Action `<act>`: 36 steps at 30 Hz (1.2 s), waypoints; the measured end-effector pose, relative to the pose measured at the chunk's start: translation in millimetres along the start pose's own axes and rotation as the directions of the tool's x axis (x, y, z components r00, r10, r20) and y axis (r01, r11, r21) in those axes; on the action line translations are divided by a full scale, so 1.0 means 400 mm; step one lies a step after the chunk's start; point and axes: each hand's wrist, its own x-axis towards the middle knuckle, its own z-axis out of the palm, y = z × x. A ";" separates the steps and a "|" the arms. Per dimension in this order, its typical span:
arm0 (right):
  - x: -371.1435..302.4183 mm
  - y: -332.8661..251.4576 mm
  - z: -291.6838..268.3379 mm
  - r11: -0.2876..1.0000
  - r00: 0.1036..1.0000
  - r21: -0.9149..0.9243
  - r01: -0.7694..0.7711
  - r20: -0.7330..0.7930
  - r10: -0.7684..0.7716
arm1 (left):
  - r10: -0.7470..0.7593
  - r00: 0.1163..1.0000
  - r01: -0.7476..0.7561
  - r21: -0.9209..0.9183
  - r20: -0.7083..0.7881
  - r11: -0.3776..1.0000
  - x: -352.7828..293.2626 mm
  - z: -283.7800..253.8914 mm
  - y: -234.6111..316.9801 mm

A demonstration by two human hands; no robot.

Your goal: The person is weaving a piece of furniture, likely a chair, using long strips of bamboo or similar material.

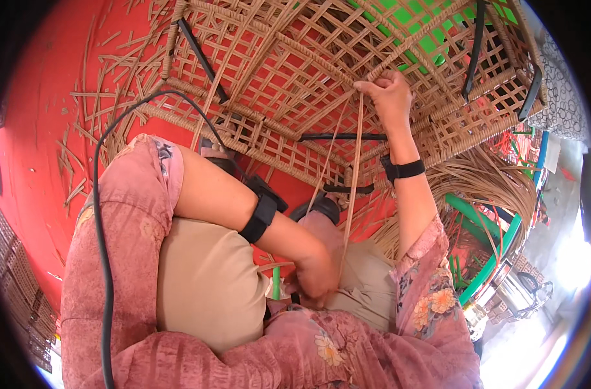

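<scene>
The person's right hand (389, 96) reaches up, thumb and fingers pinching a tan strand (357, 155) at the woven frame (321, 59) ahead; the left hand (318, 272) dips lapward (its grip cannot be told).

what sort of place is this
Probably a weaving workshop, perhaps a small one: a big openwork woven piece is in front of the person, a bundle of long strips lies at the right, and loose cut strips litter the red floor.
</scene>
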 end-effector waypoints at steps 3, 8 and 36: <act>0.006 0.029 0.037 0.996 0.995 0.004 0.092 -0.034 -0.092 | -0.034 0.999 0.034 -0.031 0.010 0.999 -0.002 0.004 0.006; 0.021 0.079 0.034 0.989 0.997 0.134 0.066 -0.046 -0.060 | -0.242 0.963 0.235 -0.069 -0.120 0.970 -0.073 -0.082 0.095; -0.033 0.019 0.035 0.962 0.992 0.261 -0.081 -0.076 0.104 | -0.074 -0.420 0.666 -0.363 -0.904 0.651 -0.610 -0.423 -0.121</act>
